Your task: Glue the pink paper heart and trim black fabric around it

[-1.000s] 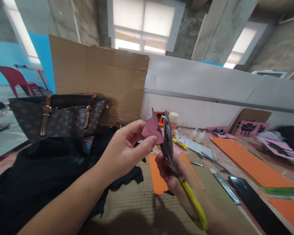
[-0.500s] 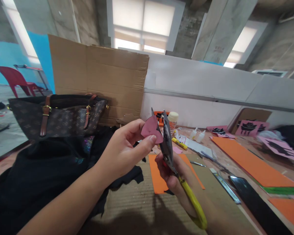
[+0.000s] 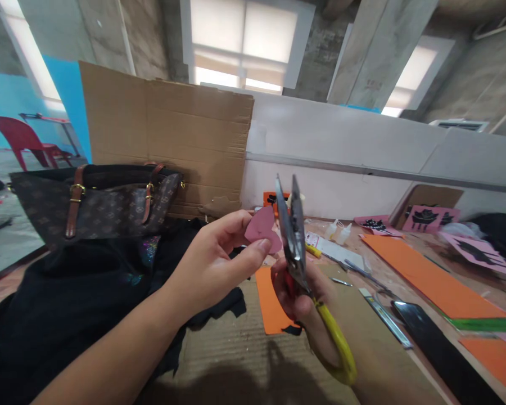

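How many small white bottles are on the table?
2: left bottle and right bottle, close together, beyond and right of the scissors. More may be hidden behind the scissors.

Pinkish tabletop (image 3: 379, 269) under flat cardboard (image 3: 223, 343) and small white bottles (image 3: 344, 233)

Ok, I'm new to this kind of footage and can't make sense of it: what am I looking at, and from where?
There's no machine here, just someone's two bare hands, seen from a camera on their head looking forward and down. The left hand holds a pink piece; the right hand holds scissors, blades slightly parted, close beside it. Beneath lies flat cardboard bearing an orange sheet. Black cloth and a patterned bag sit at left.
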Action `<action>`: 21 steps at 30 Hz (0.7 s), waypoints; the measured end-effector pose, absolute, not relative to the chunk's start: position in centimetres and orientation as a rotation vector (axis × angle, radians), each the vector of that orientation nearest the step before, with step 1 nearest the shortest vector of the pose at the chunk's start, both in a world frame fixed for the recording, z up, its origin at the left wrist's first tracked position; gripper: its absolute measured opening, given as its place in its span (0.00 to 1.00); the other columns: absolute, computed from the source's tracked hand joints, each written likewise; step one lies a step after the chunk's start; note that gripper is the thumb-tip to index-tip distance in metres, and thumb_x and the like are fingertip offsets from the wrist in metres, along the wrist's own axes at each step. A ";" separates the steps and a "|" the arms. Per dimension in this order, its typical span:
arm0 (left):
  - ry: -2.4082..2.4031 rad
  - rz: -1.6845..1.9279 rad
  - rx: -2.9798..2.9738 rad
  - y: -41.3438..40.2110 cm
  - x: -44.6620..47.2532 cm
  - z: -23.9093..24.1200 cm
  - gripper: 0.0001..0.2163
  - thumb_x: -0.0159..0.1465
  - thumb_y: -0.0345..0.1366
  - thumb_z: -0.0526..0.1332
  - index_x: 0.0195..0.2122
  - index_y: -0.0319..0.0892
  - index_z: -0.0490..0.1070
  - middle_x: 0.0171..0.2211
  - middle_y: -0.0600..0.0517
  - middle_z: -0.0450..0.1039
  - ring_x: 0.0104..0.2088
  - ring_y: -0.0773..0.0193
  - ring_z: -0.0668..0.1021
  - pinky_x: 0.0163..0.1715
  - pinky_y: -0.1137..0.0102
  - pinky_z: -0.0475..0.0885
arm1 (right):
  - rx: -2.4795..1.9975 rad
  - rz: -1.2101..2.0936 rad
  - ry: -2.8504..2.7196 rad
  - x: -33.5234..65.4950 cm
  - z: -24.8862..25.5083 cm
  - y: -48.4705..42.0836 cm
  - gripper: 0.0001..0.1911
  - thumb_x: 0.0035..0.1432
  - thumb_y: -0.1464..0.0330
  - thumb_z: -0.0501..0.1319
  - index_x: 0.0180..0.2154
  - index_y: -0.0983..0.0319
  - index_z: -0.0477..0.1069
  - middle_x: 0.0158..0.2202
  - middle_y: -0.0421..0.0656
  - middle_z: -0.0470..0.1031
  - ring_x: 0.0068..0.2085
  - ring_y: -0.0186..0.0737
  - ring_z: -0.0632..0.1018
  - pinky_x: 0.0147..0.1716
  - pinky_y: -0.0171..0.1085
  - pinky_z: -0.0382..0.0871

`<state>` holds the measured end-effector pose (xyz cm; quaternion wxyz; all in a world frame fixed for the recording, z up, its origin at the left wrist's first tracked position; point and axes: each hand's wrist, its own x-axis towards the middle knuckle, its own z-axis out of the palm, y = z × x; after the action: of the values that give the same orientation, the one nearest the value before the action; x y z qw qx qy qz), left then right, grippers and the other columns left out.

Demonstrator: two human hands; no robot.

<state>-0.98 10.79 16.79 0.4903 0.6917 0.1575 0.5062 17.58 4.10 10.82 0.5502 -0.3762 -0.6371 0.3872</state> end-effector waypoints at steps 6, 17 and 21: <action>0.410 1.117 1.799 10.8 -0.3 16.4 0.03 0.66 0.35 0.66 0.36 0.42 0.77 0.33 0.52 0.79 0.34 0.62 0.80 0.36 0.71 0.75 | -0.894 0.730 -1.364 17.5 12.8 3.8 0.15 0.62 0.54 0.71 0.47 0.52 0.74 0.33 0.38 0.74 0.32 0.37 0.74 0.31 0.35 0.70; 0.392 0.949 1.956 10.8 0.6 15.7 0.04 0.69 0.35 0.64 0.40 0.43 0.79 0.38 0.52 0.82 0.38 0.63 0.82 0.41 0.71 0.75 | -0.868 0.628 -1.335 18.1 13.0 4.1 0.13 0.63 0.71 0.69 0.47 0.52 0.72 0.35 0.36 0.75 0.32 0.35 0.75 0.33 0.36 0.74; 0.427 0.971 1.902 10.7 0.8 15.4 0.06 0.68 0.39 0.66 0.39 0.43 0.79 0.36 0.51 0.82 0.38 0.61 0.82 0.38 0.71 0.75 | -0.893 0.583 -1.313 17.7 13.3 3.9 0.12 0.61 0.68 0.71 0.45 0.53 0.73 0.34 0.37 0.75 0.31 0.36 0.75 0.31 0.37 0.73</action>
<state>0.84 10.74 15.39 0.4633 0.7739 0.1737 0.3952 17.70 3.94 13.34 0.6632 -0.3950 -0.5811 0.2579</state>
